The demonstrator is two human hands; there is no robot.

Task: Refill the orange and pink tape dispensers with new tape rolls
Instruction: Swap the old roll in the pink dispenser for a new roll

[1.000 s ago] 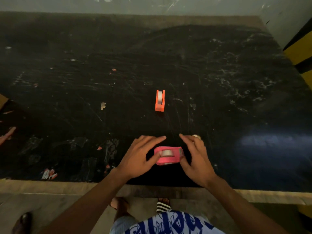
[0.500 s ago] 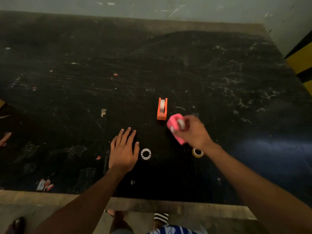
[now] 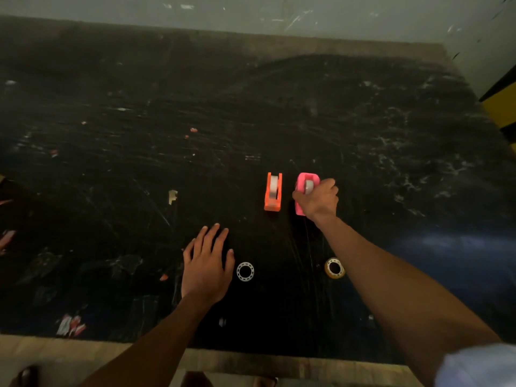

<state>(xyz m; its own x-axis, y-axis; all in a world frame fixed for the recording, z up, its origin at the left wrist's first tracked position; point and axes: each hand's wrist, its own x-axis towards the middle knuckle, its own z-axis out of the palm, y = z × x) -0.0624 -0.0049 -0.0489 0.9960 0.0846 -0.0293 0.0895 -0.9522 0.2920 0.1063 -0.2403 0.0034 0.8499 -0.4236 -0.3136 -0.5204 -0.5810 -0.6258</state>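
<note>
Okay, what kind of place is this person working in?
Probably a workshop or storeroom, not an office: the black table is badly scratched and dotted with scraps, the wall behind is scuffed bare grey, and a yellow-and-black hazard-striped post stands at the right.

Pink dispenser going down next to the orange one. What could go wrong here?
1. The right hand grips the pink dispenser close beside the orange dispenser; a sideways slip could knock the orange one over.
2. The yellowish ring lies right beside the right forearm; pulling back could sweep it away.
3. The white ring sits by the left hand and could be nudged.
</note>
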